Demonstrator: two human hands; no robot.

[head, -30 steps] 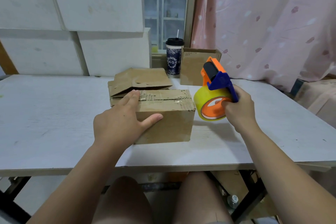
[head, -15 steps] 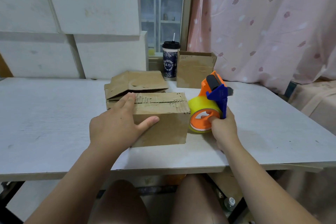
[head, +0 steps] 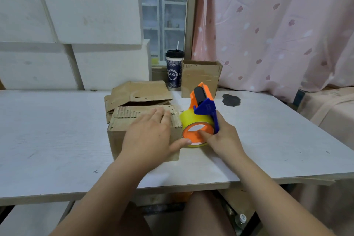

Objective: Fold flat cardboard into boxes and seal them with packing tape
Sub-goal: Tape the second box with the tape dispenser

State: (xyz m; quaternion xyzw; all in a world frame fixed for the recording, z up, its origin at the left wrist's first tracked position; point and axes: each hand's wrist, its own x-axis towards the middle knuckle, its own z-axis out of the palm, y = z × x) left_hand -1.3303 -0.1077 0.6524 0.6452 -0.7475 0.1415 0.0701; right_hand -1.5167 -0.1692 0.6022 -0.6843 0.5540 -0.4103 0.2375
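Brown cardboard box [head: 122,134], taped on top, sits mid-table — the left hand [head: 147,140] rests flat on it, fingers straight. Just beside it, the right hand [head: 223,137] grips an orange-and-blue tape dispenser [head: 201,119] with its yellow roll.

The closed brown cardboard box [head: 118,136] sat on the white wooden table [head: 47,140] before me, my left hand [head: 149,136] flat on its top. Just beside its right side stood the orange-and-blue tape dispenser [head: 201,119], gripped in my right hand [head: 224,138]. Behind the box lay flattened brown cardboard pieces [head: 141,94]. Farther back, a dark lidded cup [head: 174,74] stood left of an open-topped brown cardboard box [head: 201,78].
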